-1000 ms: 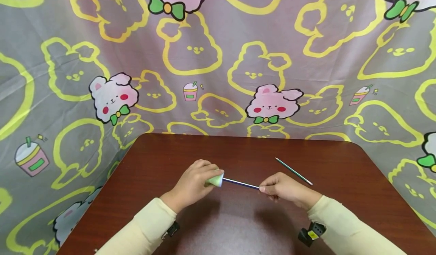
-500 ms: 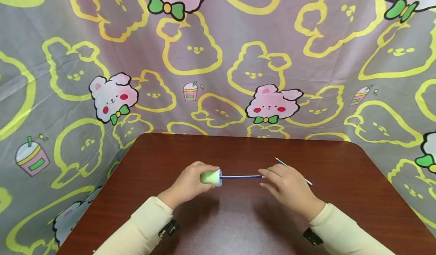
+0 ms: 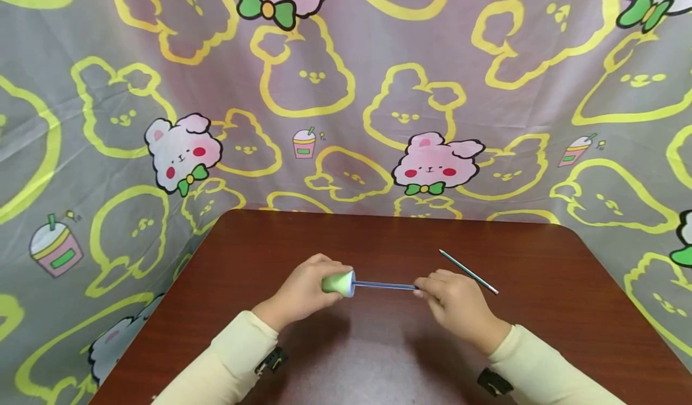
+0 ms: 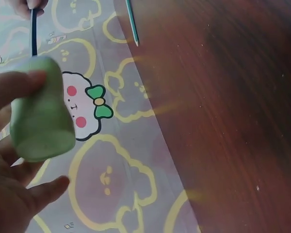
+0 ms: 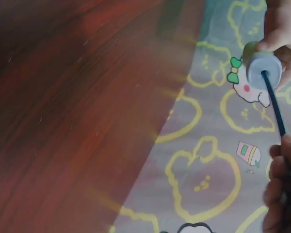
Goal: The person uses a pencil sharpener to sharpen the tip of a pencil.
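Observation:
My left hand (image 3: 296,289) grips a small green pencil sharpener (image 3: 336,283) above the table, thumb and fingers around its sides. In the left wrist view the waisted green body (image 4: 43,119) of the sharpener shows, with the thumb across its upper part. A dark blue pencil (image 3: 385,285) runs from the hole in the sharpener's pale end face (image 5: 256,73) toward the right. Its far end is pinched between the thumb and fingers of my right hand (image 3: 459,304). The pencil's tip is hidden inside the sharpener.
A second pencil (image 3: 468,271), green and white, lies slantwise on the dark wooden table (image 3: 324,237) behind my right hand. A grey curtain (image 3: 346,50) with cartoon bears hangs around the back and sides of the table.
My right hand has loosened its hold on the pencil's end, fingers spreading half a second ago, and now pinches it again from above. The left hand keeps hold of the sharpener, turned slightly.

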`<state>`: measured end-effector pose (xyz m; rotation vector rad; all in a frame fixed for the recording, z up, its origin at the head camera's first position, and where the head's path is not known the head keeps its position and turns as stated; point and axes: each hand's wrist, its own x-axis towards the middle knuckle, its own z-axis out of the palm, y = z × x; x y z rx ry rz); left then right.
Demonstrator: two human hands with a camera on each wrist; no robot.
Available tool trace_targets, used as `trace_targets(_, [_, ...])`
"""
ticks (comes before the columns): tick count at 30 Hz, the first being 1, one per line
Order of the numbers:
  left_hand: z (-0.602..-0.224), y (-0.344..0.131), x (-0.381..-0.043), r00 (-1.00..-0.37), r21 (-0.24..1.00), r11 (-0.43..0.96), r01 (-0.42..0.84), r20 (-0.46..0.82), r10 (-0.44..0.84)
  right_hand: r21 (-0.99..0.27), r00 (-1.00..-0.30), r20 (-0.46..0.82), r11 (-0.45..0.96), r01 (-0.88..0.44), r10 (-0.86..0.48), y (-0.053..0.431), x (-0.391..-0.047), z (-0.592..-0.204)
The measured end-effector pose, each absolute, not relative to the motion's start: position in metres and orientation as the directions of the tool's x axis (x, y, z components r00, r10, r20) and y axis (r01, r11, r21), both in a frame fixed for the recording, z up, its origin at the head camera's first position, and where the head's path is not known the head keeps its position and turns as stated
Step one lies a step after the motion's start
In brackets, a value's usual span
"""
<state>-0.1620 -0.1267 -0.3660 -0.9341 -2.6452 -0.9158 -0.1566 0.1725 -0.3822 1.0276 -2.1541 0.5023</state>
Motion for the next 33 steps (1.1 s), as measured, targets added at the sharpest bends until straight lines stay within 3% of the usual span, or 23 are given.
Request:
trace_targets(2, [-0.367,-0.125,-0.162,-0.726,0.383,0.621,0.684,0.441,0.527,-0.222,-0.613,0.611,0.634,-0.74,-0.501,0.173,-0.153,-0.379])
trace_targets(5, [-0.368,-0.123,-0.164,-0.628,0.225,0.621,0.751,0.534,0.566,-0.555,-0.816,0.325,0.602,-0.574,-0.478,0.175,-0.152,-0.372])
trace_targets(7, [-0.368,-0.122,-0.165,-0.567,0.146,0.611,0.778,0.581,0.584,-0.764,-0.871,0.109,0.52,-0.382,-0.479,0.177,-0.154,-0.369])
trace_targets(9, [-0.368,-0.122,-0.165,-0.524,0.095,0.602,0.793,0.611,0.593,-0.876,-0.87,-0.048,0.439,-0.199,-0.49,0.179,-0.156,-0.366])
trace_targets(12, [-0.368,-0.121,-0.166,-0.502,0.07,0.6,0.797,0.629,0.593,-0.916,-0.858,-0.125,0.39,-0.093,-0.498,0.18,-0.157,-0.365])
trace_targets(15, [-0.368,-0.122,-0.168,-0.526,0.092,0.61,0.787,0.618,0.585,-0.86,-0.878,-0.062,0.472,-0.194,-0.474,0.181,-0.158,-0.363])
trace_targets(18, [-0.368,-0.123,-0.168,-0.585,0.152,0.632,0.76,0.586,0.562,-0.739,-0.898,0.078,0.579,-0.345,-0.434,0.18,-0.159,-0.364])
trace_targets(21, [-0.367,-0.124,-0.168,-0.661,0.241,0.655,0.716,0.536,0.525,-0.485,-0.831,0.334,0.675,-0.557,-0.446,0.18,-0.159,-0.368])
trace_targets(24, [-0.365,-0.126,-0.167,-0.73,0.343,0.661,0.668,0.475,0.492,-0.154,-0.623,0.586,0.684,-0.713,-0.517,0.182,-0.161,-0.373])
trace_targets(26, [-0.364,-0.126,-0.166,-0.77,0.416,0.653,0.633,0.425,0.476,0.014,-0.472,0.684,0.657,-0.754,-0.556,0.183,-0.163,-0.375])
trace_targets(29, [-0.361,-0.126,-0.166,-0.82,0.523,0.632,0.572,0.336,0.464,0.164,-0.29,0.76,0.603,-0.78,-0.582,0.182,-0.166,-0.377])
trace_targets(33, [-0.357,-0.126,-0.166,-0.851,0.618,0.606,0.501,0.228,0.472,0.237,-0.164,0.814,0.576,-0.783,-0.557,0.178,-0.169,-0.379])
